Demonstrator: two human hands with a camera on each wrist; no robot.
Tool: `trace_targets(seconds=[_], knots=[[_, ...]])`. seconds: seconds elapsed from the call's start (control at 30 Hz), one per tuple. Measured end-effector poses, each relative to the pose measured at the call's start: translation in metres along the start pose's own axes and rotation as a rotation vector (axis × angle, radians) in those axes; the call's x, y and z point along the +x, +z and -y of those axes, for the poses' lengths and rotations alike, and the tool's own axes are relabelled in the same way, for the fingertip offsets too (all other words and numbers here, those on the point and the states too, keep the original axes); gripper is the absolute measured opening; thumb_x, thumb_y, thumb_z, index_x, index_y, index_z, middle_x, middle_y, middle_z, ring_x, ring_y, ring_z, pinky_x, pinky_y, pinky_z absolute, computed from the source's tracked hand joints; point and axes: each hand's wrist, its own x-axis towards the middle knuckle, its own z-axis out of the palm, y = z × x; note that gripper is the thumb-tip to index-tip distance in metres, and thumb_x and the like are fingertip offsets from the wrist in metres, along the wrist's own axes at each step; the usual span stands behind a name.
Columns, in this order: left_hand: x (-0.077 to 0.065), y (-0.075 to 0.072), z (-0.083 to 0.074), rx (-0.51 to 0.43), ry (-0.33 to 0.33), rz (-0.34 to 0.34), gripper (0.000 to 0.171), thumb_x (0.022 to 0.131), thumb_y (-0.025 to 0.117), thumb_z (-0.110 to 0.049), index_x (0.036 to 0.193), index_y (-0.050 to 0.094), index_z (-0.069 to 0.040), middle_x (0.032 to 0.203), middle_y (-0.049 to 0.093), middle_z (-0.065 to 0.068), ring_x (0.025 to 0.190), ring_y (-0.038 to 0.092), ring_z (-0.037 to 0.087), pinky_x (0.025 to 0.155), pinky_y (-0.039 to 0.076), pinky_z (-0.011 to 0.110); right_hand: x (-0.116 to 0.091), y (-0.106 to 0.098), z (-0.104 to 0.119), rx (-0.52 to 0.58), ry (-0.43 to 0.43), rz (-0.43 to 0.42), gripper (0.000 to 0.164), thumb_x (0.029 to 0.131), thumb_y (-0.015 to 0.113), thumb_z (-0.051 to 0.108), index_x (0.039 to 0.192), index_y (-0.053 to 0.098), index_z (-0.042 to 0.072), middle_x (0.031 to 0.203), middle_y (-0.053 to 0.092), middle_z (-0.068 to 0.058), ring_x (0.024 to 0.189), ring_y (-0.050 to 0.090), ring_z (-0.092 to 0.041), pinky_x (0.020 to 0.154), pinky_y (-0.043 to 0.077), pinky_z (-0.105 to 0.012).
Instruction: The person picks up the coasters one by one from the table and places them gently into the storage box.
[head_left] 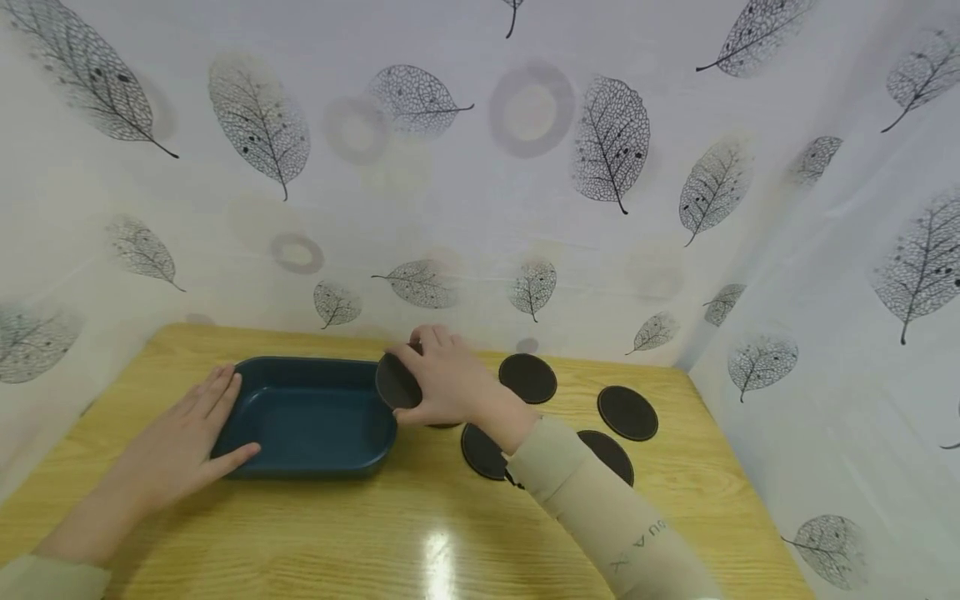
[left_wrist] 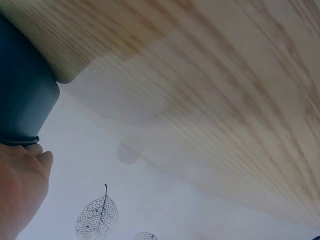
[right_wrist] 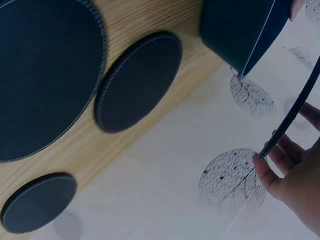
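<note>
A dark blue rectangular dish [head_left: 307, 425] stands on the left part of the table. Along its left rim lies my left hand [head_left: 168, 446], fingers extended and thumb spread toward the front corner; the left wrist view has those fingers [left_wrist: 32, 149] touching the rim's outer edge. My right hand [head_left: 453, 379] pinches a round black coaster [head_left: 396, 385] between thumb and fingers, tilted at the dish's right end. Seen edge-on in the right wrist view, the coaster [right_wrist: 287, 122] is thin and held clear of the table.
Several more black stitched-edge coasters lie flat on the wood-grain table [head_left: 337, 542], among them one at the back [head_left: 528, 378] and one farther right [head_left: 627, 413]. My right arm partly covers others. A white leaf-printed sheet [head_left: 480, 208] rises behind the table and along its right side.
</note>
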Motion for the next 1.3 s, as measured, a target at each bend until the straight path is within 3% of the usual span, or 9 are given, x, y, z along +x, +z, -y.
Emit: trace_targets(seconds=[0.27,0.5,0.63,0.8,1.3], knots=[[0.000,0.001,0.001,-0.005,-0.003,0.004,0.110,0.101,0.063,-0.059,0.165,0.010,0.012,0.175,0.006,0.032,0.163,-0.025,0.018,0.120,-0.027,0.013,0.027,0.006,0.031,-0.089,-0.075,-0.011,0.090,0.085,0.069,0.071,0.160,0.045,0.028,0.142,0.051,-0.008,0.129,0.047,-0.024,0.104,0.049,-0.037],[0.001,0.000,0.001,0.001,0.001,-0.008,0.110,0.100,0.064,-0.059,0.166,0.011,0.012,0.174,0.009,0.034,0.159,-0.028,0.010,0.120,-0.027,0.014,0.046,0.021,0.056,-0.098,-0.080,0.062,0.091,0.086,0.067,0.074,0.163,0.039,0.034,0.145,0.049,-0.004,0.131,0.047,-0.020,0.107,0.048,-0.036],[0.001,0.000,0.001,-0.004,-0.008,0.000,0.110,0.100,0.064,-0.059,0.166,0.011,0.012,0.174,0.010,0.033,0.162,-0.025,0.016,0.119,-0.028,0.013,0.053,0.032,0.067,-0.116,-0.087,0.093,0.090,0.087,0.067,0.075,0.163,0.039,0.036,0.148,0.049,-0.003,0.133,0.047,-0.018,0.110,0.049,-0.035],[0.001,0.000,0.000,-0.015,-0.019,0.013,0.109,0.101,0.063,-0.059,0.165,0.012,0.012,0.174,0.008,0.033,0.165,-0.021,0.024,0.119,-0.028,0.014,0.059,0.046,0.071,-0.110,-0.080,0.131,0.087,0.088,0.068,0.075,0.161,0.041,0.039,0.149,0.048,-0.002,0.134,0.046,-0.017,0.109,0.049,-0.034],[0.001,0.000,-0.001,-0.019,0.001,-0.023,0.108,0.100,0.066,-0.056,0.165,0.014,0.013,0.174,0.009,0.033,0.158,-0.029,0.007,0.122,-0.025,0.015,0.057,0.065,0.071,-0.170,-0.099,0.186,0.085,0.090,0.069,0.072,0.162,0.041,0.037,0.156,0.046,-0.002,0.138,0.048,-0.017,0.111,0.050,-0.030]])
